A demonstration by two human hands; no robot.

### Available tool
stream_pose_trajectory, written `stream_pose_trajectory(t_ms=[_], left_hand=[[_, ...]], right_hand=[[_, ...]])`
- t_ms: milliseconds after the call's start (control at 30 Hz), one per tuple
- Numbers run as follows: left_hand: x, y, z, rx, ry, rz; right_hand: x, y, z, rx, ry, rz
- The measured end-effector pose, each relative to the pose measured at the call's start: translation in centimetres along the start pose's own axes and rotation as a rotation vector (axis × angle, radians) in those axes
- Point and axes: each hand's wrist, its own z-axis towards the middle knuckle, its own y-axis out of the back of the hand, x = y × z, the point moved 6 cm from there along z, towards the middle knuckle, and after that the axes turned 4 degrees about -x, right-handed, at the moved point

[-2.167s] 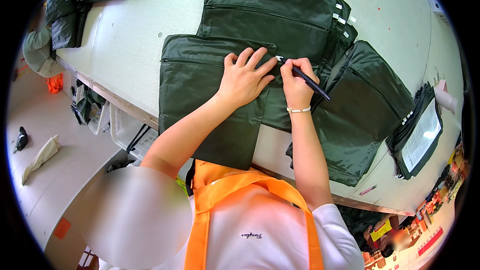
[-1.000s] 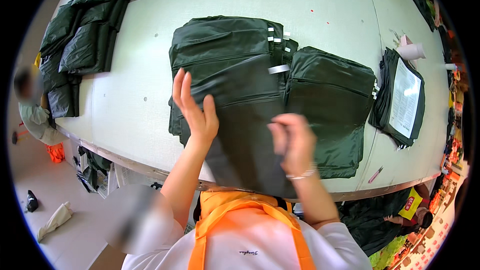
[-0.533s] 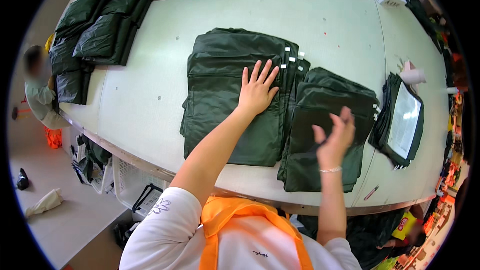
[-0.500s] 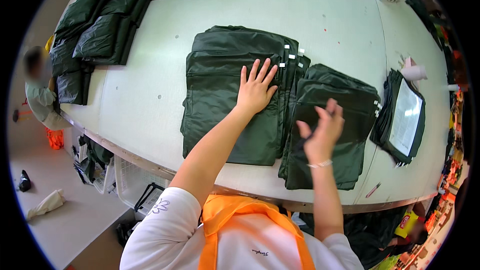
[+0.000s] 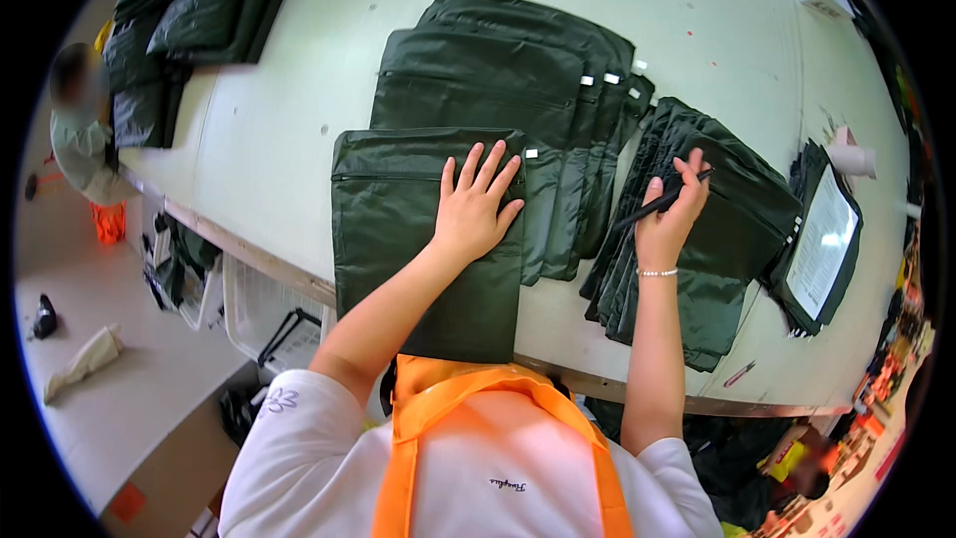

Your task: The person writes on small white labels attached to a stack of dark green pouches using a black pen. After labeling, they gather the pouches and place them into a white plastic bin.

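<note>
My left hand (image 5: 476, 214) lies flat with fingers spread on a dark green fabric zip pouch (image 5: 483, 309), which is at the table's near edge. The pouch has a zip across its upper part and a small white tag at its right side. Behind it spreads a stepped pile of similar green pouches (image 5: 478, 85). My right hand (image 5: 669, 217) is closed around a slim black tool (image 5: 637, 213), whose exact kind I cannot make out. That hand hovers over or rests on a second, fanned pile of dark green pouches (image 5: 712, 284); contact is unclear.
Stacked dark green packages (image 5: 214, 15) fill the far left of the pale table (image 5: 269, 179). At right lie a printed sheet (image 5: 825, 239) on dark fabric, a thread cone (image 5: 853, 161) and a small pink-and-dark tool (image 5: 739, 374). A person (image 5: 85, 134) is at the left; a white basket (image 5: 259, 304) stands below.
The top pouch under my left hand has slid toward me, off the main pile, which now lies stepped. My right hand has moved slightly right and up, and the right pile is more fanned.
</note>
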Motion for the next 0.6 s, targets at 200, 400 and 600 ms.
stream_pose_trajectory(t_ms=[200,400,600], left_hand=[[1.1,0.6,1.8,-0.091,-0.113,-0.241],[1.6,0.0,2.1,-0.103,-0.154,-0.177],[1.5,-0.3,2.0,-0.107,-0.138,-0.177]], right_hand=[[5.6,-6.7,-2.0,0.23,-0.283,0.583],[5.7,-11.4,-3.6,0.245,-0.392,0.571],[4.7,-11.8,-4.6,0.154,-0.323,0.51]])
